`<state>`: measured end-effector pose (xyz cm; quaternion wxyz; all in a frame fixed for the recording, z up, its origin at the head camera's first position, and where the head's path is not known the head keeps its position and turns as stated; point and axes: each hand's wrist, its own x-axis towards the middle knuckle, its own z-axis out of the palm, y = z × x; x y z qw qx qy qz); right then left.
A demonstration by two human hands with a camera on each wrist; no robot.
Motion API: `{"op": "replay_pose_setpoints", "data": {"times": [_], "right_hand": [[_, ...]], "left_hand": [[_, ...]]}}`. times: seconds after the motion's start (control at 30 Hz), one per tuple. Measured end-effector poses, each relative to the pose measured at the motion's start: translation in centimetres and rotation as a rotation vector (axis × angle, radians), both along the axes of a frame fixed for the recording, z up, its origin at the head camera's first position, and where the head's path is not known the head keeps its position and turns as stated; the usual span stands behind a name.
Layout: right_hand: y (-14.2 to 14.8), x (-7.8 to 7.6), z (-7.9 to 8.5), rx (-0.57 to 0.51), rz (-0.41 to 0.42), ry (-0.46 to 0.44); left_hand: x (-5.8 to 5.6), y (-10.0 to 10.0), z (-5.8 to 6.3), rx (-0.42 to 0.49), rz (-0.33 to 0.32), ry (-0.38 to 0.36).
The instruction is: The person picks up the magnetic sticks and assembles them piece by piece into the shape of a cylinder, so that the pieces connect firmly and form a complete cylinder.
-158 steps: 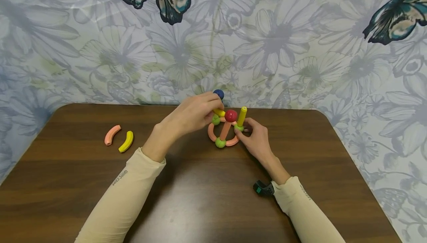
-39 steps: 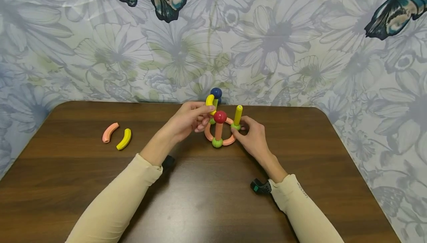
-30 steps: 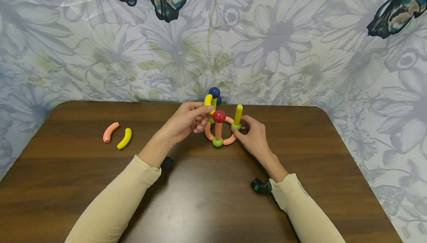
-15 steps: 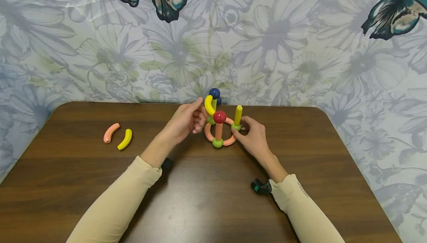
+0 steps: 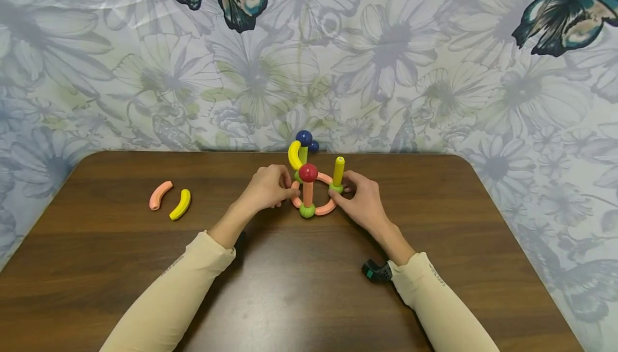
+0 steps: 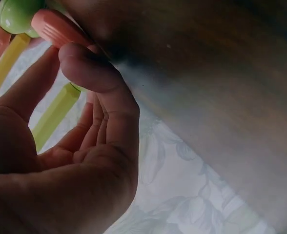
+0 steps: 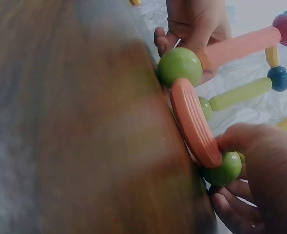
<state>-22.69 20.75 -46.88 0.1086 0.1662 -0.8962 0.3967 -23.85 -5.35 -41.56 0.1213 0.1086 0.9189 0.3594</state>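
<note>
On the table stands a magnetic ball-and-rod toy: a ring of curved pink rods (image 5: pixel 326 208) joined by green balls (image 5: pixel 307 211). An upright pink rod (image 5: pixel 308 193) on the front ball bears a red ball (image 5: pixel 308 173). At the back, a light green rod (image 7: pixel 241 94) carries a blue ball (image 5: pixel 304 138), with a curved yellow rod (image 5: pixel 294 155) beside it. My left hand (image 5: pixel 268 187) pinches the ring's left curved pink rod (image 6: pixel 60 28) between thumb and finger. My right hand (image 5: pixel 363 202) grips the right green ball (image 7: pixel 223 168), below the upright yellow rod (image 5: pixel 339 171).
A loose curved pink rod (image 5: pixel 160 195) and a curved yellow rod (image 5: pixel 181 205) lie on the table (image 5: pixel 289 287) at left. Behind the table's far edge hangs a floral wall covering (image 5: pixel 386 73). A second blue ball (image 5: pixel 314 146) shows at the toy's back.
My left hand has let go of the curved yellow rod, which stays on the toy, and moved down to the ring's left side. The toy has shifted slightly left; my right hand keeps its grip.
</note>
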Motion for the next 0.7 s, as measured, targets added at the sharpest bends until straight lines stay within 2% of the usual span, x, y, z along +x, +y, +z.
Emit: {"op": "replay_pose_setpoints", "data": {"times": [0.23, 0.43, 0.57, 0.7], "right_hand": [[0.2, 0.0, 0.0, 0.088, 0.139, 0.038], [0.4, 0.1, 0.2, 0.045, 0.278, 0.066], [0.5, 0.2, 0.2, 0.025, 0.3, 0.065], [0.3, 0.1, 0.3, 0.004, 0.269, 0.046]], "left_hand": [[-0.6, -1.1, -0.2, 0.059, 0.0, 0.014], [-1.6, -2.5, -0.4, 0.089, -0.011, -0.018], [-1.9, -2.9, -0.3, 0.125, -0.005, -0.042], [-2.0, -2.9, -0.4, 0.155, -0.017, -0.048]]}}
